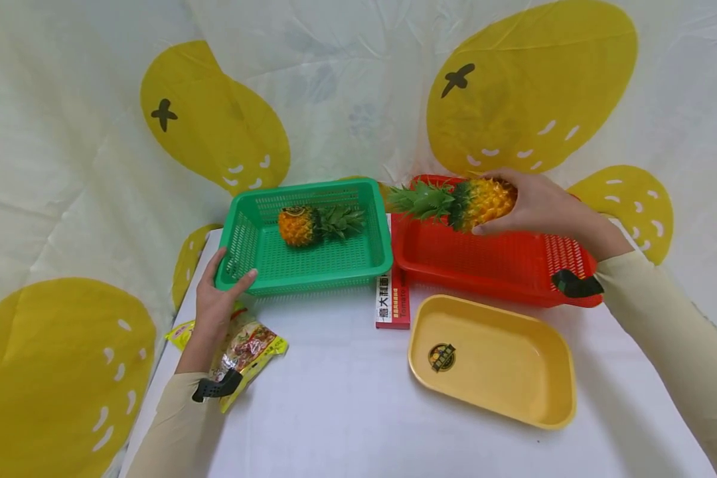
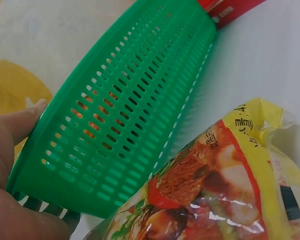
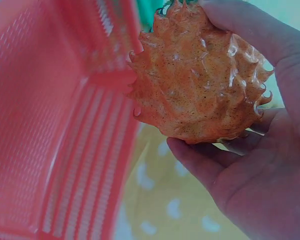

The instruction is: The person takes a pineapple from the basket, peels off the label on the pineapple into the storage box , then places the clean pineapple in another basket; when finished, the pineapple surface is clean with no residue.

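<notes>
My right hand (image 1: 528,202) grips a pineapple (image 1: 490,201) by its orange body, over the back of the red basket (image 1: 466,282). The fruit lies on its side with the green leaves pointing left. In the right wrist view, thumb and fingers wrap round the spiky base of the pineapple (image 3: 200,80). My left hand (image 1: 215,295) holds the front left corner of the green basket (image 1: 311,285), thumb over the rim and fingers outside. Inside that basket lies a smaller pineapple (image 1: 297,228), leaves to the right.
A yellow food packet (image 1: 253,345) lies under my left wrist, close to the green basket. Between the baskets is a red and white box (image 1: 392,305). A yellow tray (image 1: 496,358) with a dark round label stands in front of the red basket. Patterned cloth hangs behind.
</notes>
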The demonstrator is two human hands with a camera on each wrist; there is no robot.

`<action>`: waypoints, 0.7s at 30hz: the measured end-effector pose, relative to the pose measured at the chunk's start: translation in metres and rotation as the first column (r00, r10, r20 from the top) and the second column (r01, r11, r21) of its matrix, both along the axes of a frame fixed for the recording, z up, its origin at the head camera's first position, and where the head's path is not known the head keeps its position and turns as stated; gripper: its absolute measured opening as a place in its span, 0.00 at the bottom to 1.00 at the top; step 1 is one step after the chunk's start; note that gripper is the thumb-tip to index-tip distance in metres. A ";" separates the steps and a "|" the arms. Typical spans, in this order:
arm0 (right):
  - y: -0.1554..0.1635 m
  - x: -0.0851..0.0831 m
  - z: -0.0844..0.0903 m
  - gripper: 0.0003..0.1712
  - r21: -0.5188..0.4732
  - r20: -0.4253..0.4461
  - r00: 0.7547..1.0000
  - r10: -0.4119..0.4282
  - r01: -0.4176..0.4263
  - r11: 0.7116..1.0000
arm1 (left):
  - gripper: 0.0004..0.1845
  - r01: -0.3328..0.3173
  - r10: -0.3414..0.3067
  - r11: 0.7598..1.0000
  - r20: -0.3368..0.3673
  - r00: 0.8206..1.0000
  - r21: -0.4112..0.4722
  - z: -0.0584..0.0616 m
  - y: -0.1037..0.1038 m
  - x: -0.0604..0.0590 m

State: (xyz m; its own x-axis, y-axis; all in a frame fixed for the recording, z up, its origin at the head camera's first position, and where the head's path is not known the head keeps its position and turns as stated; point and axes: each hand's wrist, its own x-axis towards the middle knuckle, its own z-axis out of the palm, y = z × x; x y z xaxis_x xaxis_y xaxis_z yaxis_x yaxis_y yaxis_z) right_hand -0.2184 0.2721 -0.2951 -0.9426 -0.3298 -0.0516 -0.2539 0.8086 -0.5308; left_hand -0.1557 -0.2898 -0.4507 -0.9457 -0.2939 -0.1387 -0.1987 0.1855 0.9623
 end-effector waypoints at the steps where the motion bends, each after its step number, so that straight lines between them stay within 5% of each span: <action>1: 0.005 -0.004 -0.003 0.56 0.002 0.003 1.000 0.000 0.000 1.000 | 0.51 -0.004 0.004 1.000 0.001 1.000 -0.002 0.000 0.000 0.000; 12: 0.053 -0.023 -0.034 0.54 0.001 0.096 0.994 -0.060 0.060 0.998 | 0.51 0.004 -0.004 1.000 -0.012 1.000 0.001 -0.001 -0.001 -0.001; 21: 0.061 -0.034 -0.067 0.54 0.022 0.129 0.990 -0.050 0.048 0.999 | 0.51 0.003 -0.003 1.000 -0.020 1.000 -0.002 -0.004 -0.001 -0.001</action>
State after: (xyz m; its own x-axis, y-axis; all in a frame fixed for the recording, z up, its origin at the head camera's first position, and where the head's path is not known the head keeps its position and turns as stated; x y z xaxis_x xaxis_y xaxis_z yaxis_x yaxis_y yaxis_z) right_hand -0.2521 0.3330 -0.3625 -0.9426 -0.2814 -0.1796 -0.1443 0.8285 -0.5410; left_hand -0.1566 -0.2905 -0.4547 -0.9491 -0.2915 -0.1191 -0.1790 0.1882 0.9657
